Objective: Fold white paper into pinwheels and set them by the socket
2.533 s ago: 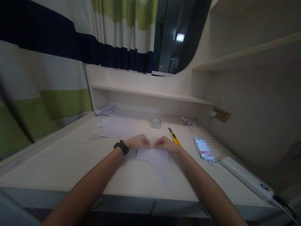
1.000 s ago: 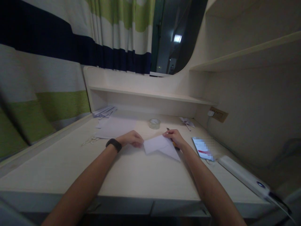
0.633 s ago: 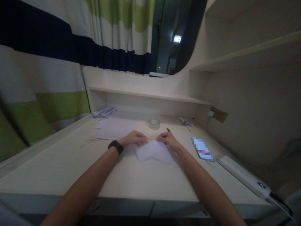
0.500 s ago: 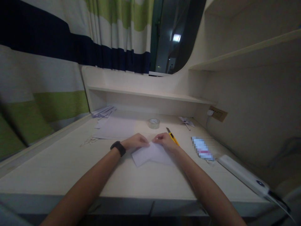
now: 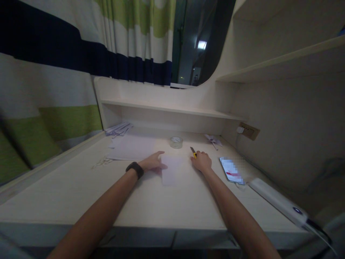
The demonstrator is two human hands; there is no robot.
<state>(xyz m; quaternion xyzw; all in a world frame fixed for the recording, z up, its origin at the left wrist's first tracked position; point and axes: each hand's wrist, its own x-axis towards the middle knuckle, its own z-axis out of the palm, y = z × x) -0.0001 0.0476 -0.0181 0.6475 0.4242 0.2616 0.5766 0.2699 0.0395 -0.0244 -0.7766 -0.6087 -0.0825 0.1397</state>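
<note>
A small white piece of paper [image 5: 169, 174] lies on the desk between my hands. My left hand [image 5: 153, 162], with a dark watch on the wrist, is at the paper's left edge. Its index finger points forward, and the thumb is apart from it, at the edge of the paper. To the right, my right hand [image 5: 201, 161] has its fingers curled over a yellow utility knife [image 5: 195, 154]. The blade sticks out in front of the hand, while most of the handle is hidden under it.
A roll of clear tape [image 5: 176, 142] stands beyond the paper. Large white sheets [image 5: 134, 144] and folded paper strips [image 5: 118, 128] lie back left. A paper pinwheel [image 5: 214, 139] is back right. A phone [image 5: 231, 170] and a white power strip [image 5: 277, 201] lie on the right.
Both hands have let go of the paper, which now lies flat and straighter on the desk. My right hand has moved right onto the utility knife. My left hand's fingers have spread.
</note>
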